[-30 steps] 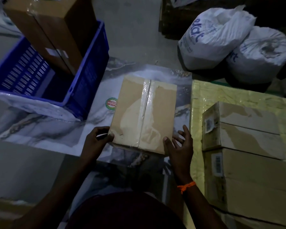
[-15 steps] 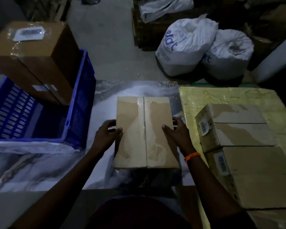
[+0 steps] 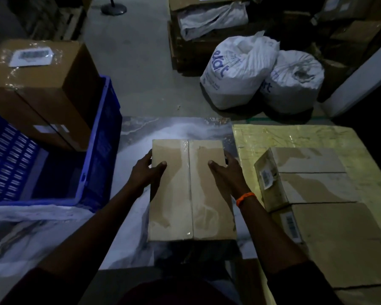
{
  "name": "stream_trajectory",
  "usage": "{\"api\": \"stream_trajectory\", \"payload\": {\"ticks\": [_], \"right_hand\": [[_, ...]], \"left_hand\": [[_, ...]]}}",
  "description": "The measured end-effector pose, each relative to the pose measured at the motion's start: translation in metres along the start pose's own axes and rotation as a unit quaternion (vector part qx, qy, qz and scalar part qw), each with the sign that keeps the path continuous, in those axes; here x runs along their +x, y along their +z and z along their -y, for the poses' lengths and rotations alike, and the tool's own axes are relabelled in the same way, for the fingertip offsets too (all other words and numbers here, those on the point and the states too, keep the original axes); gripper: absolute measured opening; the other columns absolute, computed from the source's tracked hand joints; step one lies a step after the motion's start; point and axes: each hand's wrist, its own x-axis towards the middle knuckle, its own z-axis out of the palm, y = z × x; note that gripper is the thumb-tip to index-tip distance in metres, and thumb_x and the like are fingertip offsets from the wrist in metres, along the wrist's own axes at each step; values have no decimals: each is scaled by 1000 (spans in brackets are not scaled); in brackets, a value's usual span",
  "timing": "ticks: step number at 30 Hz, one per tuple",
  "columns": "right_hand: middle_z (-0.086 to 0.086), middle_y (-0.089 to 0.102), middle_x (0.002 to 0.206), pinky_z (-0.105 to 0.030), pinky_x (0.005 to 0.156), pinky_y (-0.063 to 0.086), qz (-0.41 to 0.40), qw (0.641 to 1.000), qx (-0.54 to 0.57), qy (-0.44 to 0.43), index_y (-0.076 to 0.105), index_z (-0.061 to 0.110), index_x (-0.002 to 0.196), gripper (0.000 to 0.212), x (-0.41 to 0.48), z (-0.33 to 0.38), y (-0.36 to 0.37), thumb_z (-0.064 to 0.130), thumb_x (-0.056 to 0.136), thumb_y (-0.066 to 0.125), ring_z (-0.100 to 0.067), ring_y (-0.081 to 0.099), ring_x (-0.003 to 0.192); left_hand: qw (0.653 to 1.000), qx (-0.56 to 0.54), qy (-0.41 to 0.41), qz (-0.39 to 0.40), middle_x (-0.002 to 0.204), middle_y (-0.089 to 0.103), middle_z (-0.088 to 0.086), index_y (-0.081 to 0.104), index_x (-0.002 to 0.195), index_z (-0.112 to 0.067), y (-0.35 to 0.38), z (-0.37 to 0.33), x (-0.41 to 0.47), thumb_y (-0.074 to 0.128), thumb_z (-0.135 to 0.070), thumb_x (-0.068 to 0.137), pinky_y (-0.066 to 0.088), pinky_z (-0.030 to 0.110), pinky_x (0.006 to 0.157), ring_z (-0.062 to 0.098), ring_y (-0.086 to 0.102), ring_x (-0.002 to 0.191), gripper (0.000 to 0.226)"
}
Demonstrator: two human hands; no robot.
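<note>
A taped cardboard box (image 3: 191, 205) lies flat on the marble-patterned table (image 3: 132, 139) in the middle of the head view. My left hand (image 3: 146, 175) grips its left side, thumb on top and fingers down the side. My right hand (image 3: 228, 176), with an orange wristband, grips the right side the same way. A clear tape seam runs down the box's centre.
A blue crate (image 3: 101, 150) at the left holds a large brown carton (image 3: 42, 89). Two labelled cardboard boxes (image 3: 312, 179) sit on a yellow wrapped surface (image 3: 295, 135) at the right. White sacks (image 3: 240, 73) and more cartons stand on the floor beyond.
The box has turned from a skewed angle to square with me and come closer. Both hands moved from its near corners to its two sides.
</note>
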Motion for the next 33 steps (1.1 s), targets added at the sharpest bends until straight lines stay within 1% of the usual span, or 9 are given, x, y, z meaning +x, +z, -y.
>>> {"api": "stream_trajectory", "payload": {"ticks": [2, 5, 10, 13, 15, 20, 23, 29, 33], "right_hand": [[1, 68, 125, -13, 87, 52, -31, 999, 17, -21, 60, 19, 137, 48, -4, 6, -4, 22, 93, 77, -14, 65, 115], [8, 66, 122, -32, 97, 56, -76, 995, 58, -37, 57, 29, 131, 48, -7, 27, -14, 21, 89, 80, -12, 64, 114], [3, 68, 129, -49, 97, 59, -117, 983, 119, -70, 58, 28, 134, 60, -12, 65, -33, 47, 82, 82, -19, 67, 116], [4, 72, 123, -45, 96, 59, -140, 973, 158, -88, 64, 27, 130, 60, -31, 77, -37, 56, 81, 80, -16, 69, 113], [4, 72, 122, -43, 96, 59, -151, 969, 168, -95, 66, 23, 130, 58, -45, 79, -37, 60, 86, 74, -12, 68, 113], [2, 71, 122, -47, 99, 57, -162, 970, 162, -77, 68, 22, 127, 55, -76, 58, -28, 61, 88, 70, -12, 65, 117], [5, 71, 124, -47, 98, 58, -163, 973, 151, -61, 68, 26, 129, 66, -88, 46, -24, 68, 79, 73, -13, 67, 116], [9, 71, 126, -48, 100, 57, -134, 978, 149, -52, 67, 32, 132, 70, -92, 43, -27, 73, 76, 74, -10, 65, 119], [9, 75, 118, -42, 99, 58, -114, 977, 175, -35, 70, 28, 128, 55, -88, 49, -30, 58, 83, 78, -5, 70, 110]], "left_hand": [[999, -4, 29, -14, 141, 62, 0, 46, 152, -33, 1, -8, -3, 71, -42, 93, 52, 40, 100, 21, 56, 130, 65], [995, -46, 77, -47, 145, 57, -5, 43, 154, -32, -3, -32, -5, 74, -39, 92, 53, 30, 97, 12, 54, 130, 70], [975, -136, 132, -119, 138, 57, -9, 48, 141, -25, -11, -79, -28, 71, -51, 90, 51, 26, 99, -3, 55, 121, 62], [965, -178, 109, -158, 120, 61, -17, 56, 117, -36, -18, -87, -47, 59, -70, 89, 52, 44, 103, 2, 59, 114, 45], [961, -194, 96, -171, 118, 61, -17, 57, 109, -42, -22, -86, -60, 52, -80, 86, 51, 51, 104, 9, 61, 116, 44], [967, -160, 87, -176, 112, 64, -15, 59, 123, -29, -17, -69, -95, 60, -61, 90, 60, 36, 85, 3, 70, 94, 46], [974, -131, 86, -164, 119, 66, -8, 61, 124, -33, -15, -54, -104, 64, -70, 86, 60, 40, 87, 12, 69, 103, 52], [978, -128, 68, -148, 117, 67, -10, 62, 125, -40, -20, -53, -106, 61, -80, 76, 59, 48, 93, 12, 68, 107, 64], [979, -135, 57, -141, 115, 64, -17, 61, 123, -44, -21, -57, -103, 62, -80, 75, 57, 50, 95, 8, 66, 107, 60]]}}
